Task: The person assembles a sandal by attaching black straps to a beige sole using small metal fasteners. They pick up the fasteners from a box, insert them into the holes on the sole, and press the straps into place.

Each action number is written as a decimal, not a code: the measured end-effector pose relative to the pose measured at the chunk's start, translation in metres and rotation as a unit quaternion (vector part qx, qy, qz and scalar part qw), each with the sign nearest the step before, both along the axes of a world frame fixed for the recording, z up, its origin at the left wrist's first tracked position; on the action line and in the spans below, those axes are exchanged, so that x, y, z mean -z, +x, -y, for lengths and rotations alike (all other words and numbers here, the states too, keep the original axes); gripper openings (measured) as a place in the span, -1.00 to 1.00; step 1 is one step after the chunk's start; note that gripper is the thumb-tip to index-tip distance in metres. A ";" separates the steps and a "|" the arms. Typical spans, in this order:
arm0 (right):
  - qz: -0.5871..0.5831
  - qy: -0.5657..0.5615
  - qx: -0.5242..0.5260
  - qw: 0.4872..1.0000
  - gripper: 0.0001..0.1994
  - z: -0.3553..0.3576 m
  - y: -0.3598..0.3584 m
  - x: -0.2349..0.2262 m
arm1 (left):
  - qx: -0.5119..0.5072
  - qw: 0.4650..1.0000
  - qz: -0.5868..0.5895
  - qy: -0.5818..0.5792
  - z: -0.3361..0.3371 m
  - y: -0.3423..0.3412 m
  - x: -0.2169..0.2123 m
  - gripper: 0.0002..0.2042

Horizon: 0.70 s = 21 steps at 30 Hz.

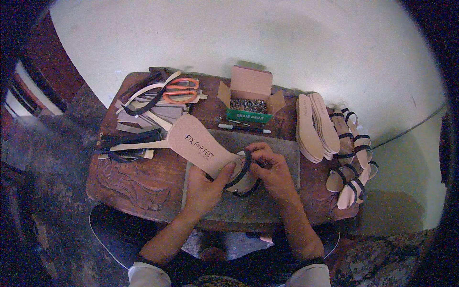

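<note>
My left hand (206,187) is closed around the narrower end of a tan sandal sole (189,136), its thumb pressed on the top face. The sole is tilted, its broad printed end pointing to the far left. Two pale strap ends (155,119) reach out beside that broad end. A black strap (246,165) loops over the end nearest my right hand. My right hand (271,168) is bent at the strap's outer side, thumb and fingers pinched on it; its fingertips are partly hidden. Below the sole lies a grey work slab (215,203).
On the carved wooden table (129,184) stands an open green box of small nails (248,107), with a black-and-white pen (244,128) before it. Orange-handled scissors (181,91) rest on strap pieces at left. Stacked soles (315,126) and strapped sandals (351,158) sit at right.
</note>
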State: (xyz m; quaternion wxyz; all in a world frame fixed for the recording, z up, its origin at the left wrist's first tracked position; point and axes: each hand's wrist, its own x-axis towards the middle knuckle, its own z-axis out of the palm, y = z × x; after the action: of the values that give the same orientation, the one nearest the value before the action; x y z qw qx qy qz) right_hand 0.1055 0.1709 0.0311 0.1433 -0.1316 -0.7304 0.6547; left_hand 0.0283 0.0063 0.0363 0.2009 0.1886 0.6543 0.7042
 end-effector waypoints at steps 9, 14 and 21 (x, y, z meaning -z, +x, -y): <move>0.001 0.038 -0.030 0.999 -0.85 0.000 -0.001 -0.005 | 0.004 1.000 0.013 -0.001 -0.001 0.001 -0.002 -0.80; 0.019 -0.040 0.011 0.999 -0.78 0.007 -0.003 -0.006 | -0.014 1.000 -0.015 -0.005 -0.001 0.001 -0.001 -0.80; 0.014 -0.021 -0.005 1.000 -0.64 0.006 -0.002 -0.006 | -0.010 0.999 -0.035 -0.025 -0.001 0.002 -0.006 -0.80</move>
State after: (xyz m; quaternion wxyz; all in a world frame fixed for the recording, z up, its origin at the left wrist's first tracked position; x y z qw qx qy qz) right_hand 0.1037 0.1648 0.0368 0.1268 -0.1399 -0.7190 0.6689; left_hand 0.0308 0.0072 0.0420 0.1752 0.2015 0.6805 0.6824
